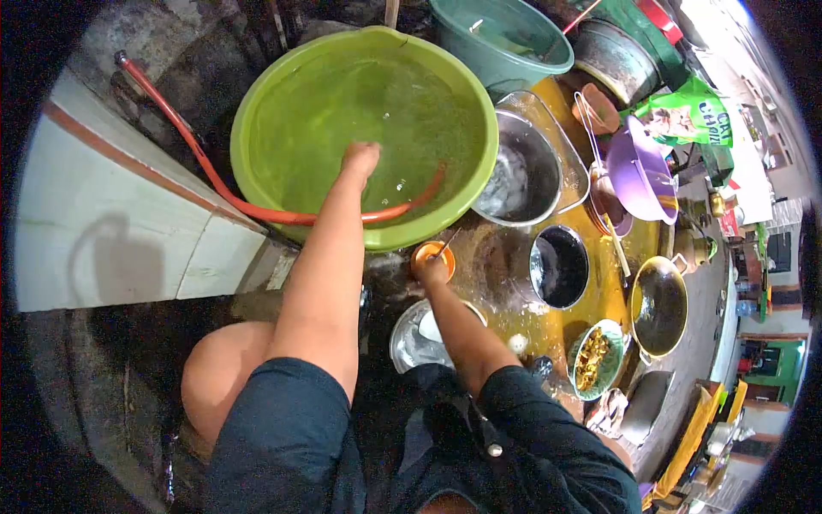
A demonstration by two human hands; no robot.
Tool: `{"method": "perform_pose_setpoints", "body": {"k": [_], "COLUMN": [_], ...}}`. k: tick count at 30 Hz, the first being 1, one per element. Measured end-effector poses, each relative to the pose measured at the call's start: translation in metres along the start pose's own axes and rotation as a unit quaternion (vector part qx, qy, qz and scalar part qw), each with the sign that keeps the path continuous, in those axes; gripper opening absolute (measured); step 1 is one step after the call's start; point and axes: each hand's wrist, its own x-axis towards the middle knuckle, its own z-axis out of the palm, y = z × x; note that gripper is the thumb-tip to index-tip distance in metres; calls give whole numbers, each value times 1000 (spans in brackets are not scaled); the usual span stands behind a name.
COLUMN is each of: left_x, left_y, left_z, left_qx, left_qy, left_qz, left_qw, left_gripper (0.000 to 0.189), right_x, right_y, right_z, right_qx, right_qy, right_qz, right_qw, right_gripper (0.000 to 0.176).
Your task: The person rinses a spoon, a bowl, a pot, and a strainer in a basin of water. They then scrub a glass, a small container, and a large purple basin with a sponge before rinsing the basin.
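My left hand (361, 159) is over the water in the large green basin (248, 171), its fingers curled together; what it holds, if anything, cannot be made out. A red hose (205, 167) runs over the basin's near rim, its end in the water. Lower and to the right, my right hand (433, 271) is closed at a small orange bowl (445, 253), which has a thin dark stick or handle in it. Just below that hand stands a round metal basin (407, 338) with something white inside.
Right of the green basin are a metal pot (544, 171), a dark pot (561, 265), a purple basin (634, 171), a wok (659, 304) and a bowl of yellowish scraps (606, 377). A teal tub (514, 68) stands behind. A tiled wall (128, 248) is at left.
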Motion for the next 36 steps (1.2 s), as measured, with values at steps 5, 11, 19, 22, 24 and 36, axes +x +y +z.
{"method": "perform_pose_setpoints", "body": {"k": [5, 11, 19, 22, 24, 36], "left_x": [8, 8, 15, -19, -51, -87], "left_y": [-4, -5, -5, 28, 59, 105], "left_z": [9, 10, 14, 12, 29, 3], "left_qx": [-57, -37, -14, -382, -402, -165], "left_qy": [-102, -33, -28, -435, -577, -237], "left_qz": [-12, 6, -34, -142, -48, 222], "left_qw": [993, 999, 999, 803, 709, 931], "left_gripper": [34, 35, 42, 43, 47, 39], "right_x": [-62, -53, -44, -55, -47, -51], "right_y": [-59, -53, -38, -62, -62, -145], "right_z": [-46, -77, -149, -215, -233, -340], "right_qx": [11, -28, 387, 566, 607, 175], "right_qy": [61, -18, -62, -122, -99, 298], "right_qz": [91, 54, -37, 6, -42, -293], "right_qw": [994, 998, 919, 815, 788, 891], "right_gripper": [24, 40, 20, 17, 17, 38]}}
